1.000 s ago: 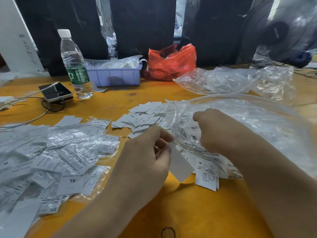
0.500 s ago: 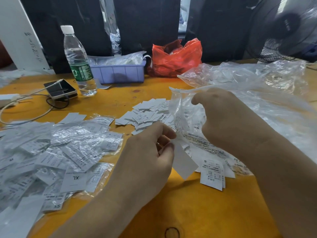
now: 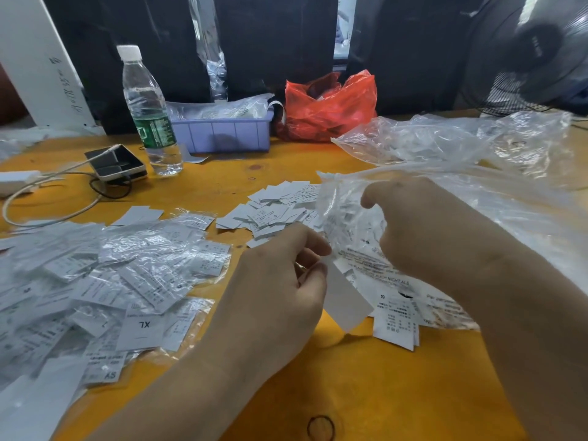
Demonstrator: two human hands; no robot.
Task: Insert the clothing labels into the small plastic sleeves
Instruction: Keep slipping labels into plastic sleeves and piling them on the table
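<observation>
My left hand [image 3: 280,281] pinches a blank white label [image 3: 345,300] by its upper corner, so the label hangs slanted over the orange table. My right hand [image 3: 413,230] is closed on the crinkled clear plastic of a large bag [image 3: 346,214] that lies across the right of the table; what its fingertips hold inside is hidden. Loose white labels [image 3: 273,211] lie in a heap just behind my hands. A printed S label [image 3: 396,319] lies by my right wrist. A wide pile of sleeved labels [image 3: 105,281] covers the left side.
A water bottle [image 3: 149,113], a phone [image 3: 116,162] with white cable, a lilac bin [image 3: 222,132] and a red bag [image 3: 327,106] stand at the back. More clear bags [image 3: 445,138] lie back right, a fan [image 3: 541,49] behind them. A black hair tie [image 3: 320,428] lies near the front edge.
My right hand has lifted and pulled the clear plastic bag up and slightly right. My left hand has kept the blank label in nearly the same place.
</observation>
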